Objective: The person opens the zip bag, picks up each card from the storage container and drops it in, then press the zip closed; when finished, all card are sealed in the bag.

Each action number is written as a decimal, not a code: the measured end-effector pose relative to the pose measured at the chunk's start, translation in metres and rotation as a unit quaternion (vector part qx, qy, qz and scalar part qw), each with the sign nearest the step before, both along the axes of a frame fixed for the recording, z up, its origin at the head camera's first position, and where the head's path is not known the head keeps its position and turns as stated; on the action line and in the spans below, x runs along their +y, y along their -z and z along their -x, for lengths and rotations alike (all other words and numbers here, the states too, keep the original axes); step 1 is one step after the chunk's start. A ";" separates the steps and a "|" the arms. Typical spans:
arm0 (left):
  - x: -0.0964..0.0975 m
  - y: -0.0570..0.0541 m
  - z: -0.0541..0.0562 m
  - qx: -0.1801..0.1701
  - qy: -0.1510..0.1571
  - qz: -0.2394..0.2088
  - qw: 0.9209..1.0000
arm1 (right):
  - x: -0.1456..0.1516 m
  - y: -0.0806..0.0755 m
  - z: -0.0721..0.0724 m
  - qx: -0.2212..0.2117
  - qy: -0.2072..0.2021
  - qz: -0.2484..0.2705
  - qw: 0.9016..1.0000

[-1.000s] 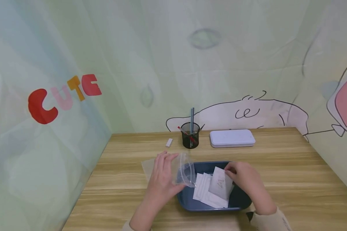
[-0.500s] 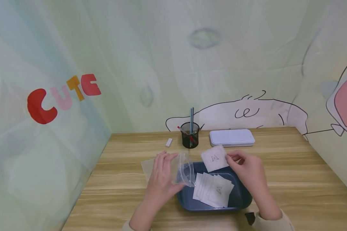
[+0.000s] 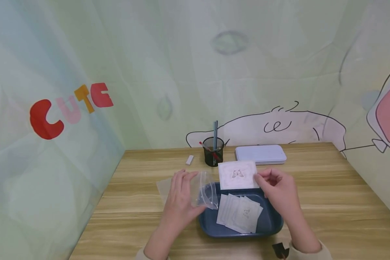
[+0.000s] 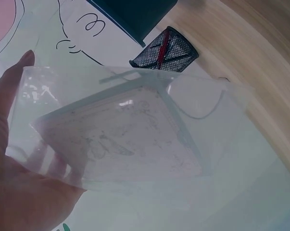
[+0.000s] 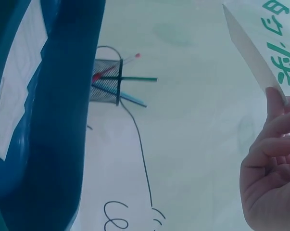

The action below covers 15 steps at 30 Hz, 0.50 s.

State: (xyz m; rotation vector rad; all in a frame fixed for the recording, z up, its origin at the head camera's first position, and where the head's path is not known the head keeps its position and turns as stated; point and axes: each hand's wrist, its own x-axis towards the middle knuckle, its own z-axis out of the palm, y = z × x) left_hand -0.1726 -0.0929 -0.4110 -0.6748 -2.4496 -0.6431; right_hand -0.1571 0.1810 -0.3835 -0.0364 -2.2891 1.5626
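Observation:
My left hand [image 3: 181, 198] holds a clear plastic zip bag [image 3: 209, 191], thumb below and fingers above its mouth, which gapes to the right. My right hand [image 3: 281, 187] pinches the right edge of a thin white card [image 3: 237, 175] printed with a butterfly. The card is raised over the back of a dark blue tray [image 3: 240, 235]; the right wrist view shows it edge-on above the thumb. Several similar white cards [image 3: 242, 215] lie fanned out in the tray. In the left wrist view, a pale butterfly-printed square [image 4: 120, 139] shows through the clear bag [image 4: 241, 106].
Behind the tray stands a black mesh pen cup [image 3: 213, 153] with pencils and pens. A white eraser [image 3: 190, 160] lies to its left, a pale flat case [image 3: 261, 155] to its right. A printed cloth [image 3: 195, 72] hangs around the wooden table [image 3: 133, 216].
My right hand has lifted a card from the pile toward the tray's back, then turned it so the butterfly side shows level. My left hand and the bag have hardly moved.

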 end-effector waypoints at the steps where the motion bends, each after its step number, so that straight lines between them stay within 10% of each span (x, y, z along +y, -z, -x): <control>1: 0.000 0.000 0.000 -0.001 0.000 0.000 1.000 | 0.000 -0.001 -0.001 -0.005 -0.006 0.004 1.000; 15: 0.001 -0.001 0.000 0.000 0.008 -0.003 1.000 | -0.017 0.003 -0.007 -0.015 -0.136 0.037 0.990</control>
